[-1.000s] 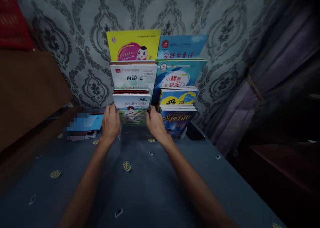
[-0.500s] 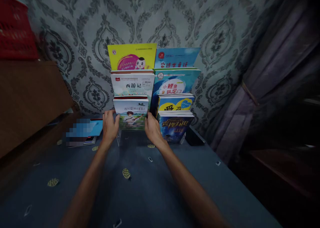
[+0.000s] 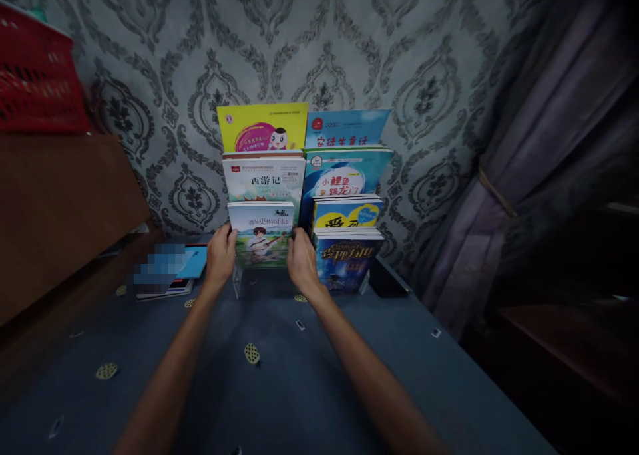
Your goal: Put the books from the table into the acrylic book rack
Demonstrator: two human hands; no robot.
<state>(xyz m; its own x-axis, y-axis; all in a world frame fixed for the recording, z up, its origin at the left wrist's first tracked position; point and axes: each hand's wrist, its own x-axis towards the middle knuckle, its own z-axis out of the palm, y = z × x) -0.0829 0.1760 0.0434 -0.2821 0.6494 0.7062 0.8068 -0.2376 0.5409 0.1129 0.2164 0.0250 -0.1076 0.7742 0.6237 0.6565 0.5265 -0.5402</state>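
Note:
A book with a guitar player on its cover (image 3: 262, 242) stands upright at the front left of a stepped display of books. My left hand (image 3: 220, 252) is closed on its left edge, and my right hand (image 3: 302, 259) grips the right edge. Behind it rise a white-and-green book (image 3: 267, 175) and a yellow book (image 3: 264, 126). Beside my right hand stands a dark blue book (image 3: 347, 262), with a yellow-and-blue book (image 3: 347, 212), a teal book (image 3: 349, 169) and a blue book (image 3: 349, 126) stepped up behind. A clear stand (image 3: 237, 285) shows beneath the books.
Several flat books (image 3: 194, 262), partly pixelated, lie left of my left hand on the blue tablecloth (image 3: 200, 388). A dark flat object (image 3: 389, 282) lies right of the display. A brown cabinet (image 3: 64, 202) carries a red basket (image 3: 40, 76); a purple curtain (image 3: 479, 209) hangs right.
The view has tilted slightly, so everything sits a little lower in the frame. The front book has come to rest a bit lower against those behind; both hands still hold it.

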